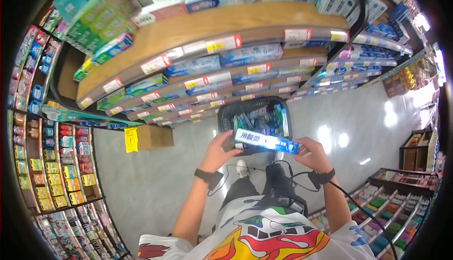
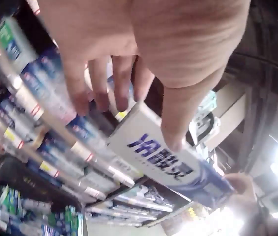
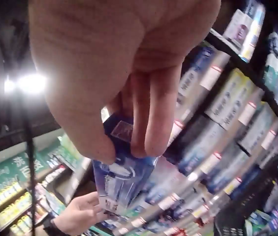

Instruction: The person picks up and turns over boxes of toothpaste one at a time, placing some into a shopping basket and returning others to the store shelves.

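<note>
A long white and blue box [image 1: 266, 142] with dark blue lettering is held level between both hands, above a black basket [image 1: 221, 118]. The left hand [image 1: 221, 152] holds the white end; in the left wrist view its thumb lies on the lettered face of the box [image 2: 153, 152]. The right hand [image 1: 314, 155] pinches the blue end, and the right wrist view shows thumb and fingers on either side of the box [image 3: 121, 172]. Many small boxes [image 1: 264, 120] in blue, green and white lie in the basket, which stands on the floor.
Curved wooden shelves [image 1: 188, 27] with boxes and price tags rise in front. Racks of goods [image 1: 61, 165] stand at left, and a low display [image 1: 377, 208] at lower right. A cardboard box [image 1: 158, 136] sits on the grey floor [image 1: 141, 179]. Cables hang near both wrists.
</note>
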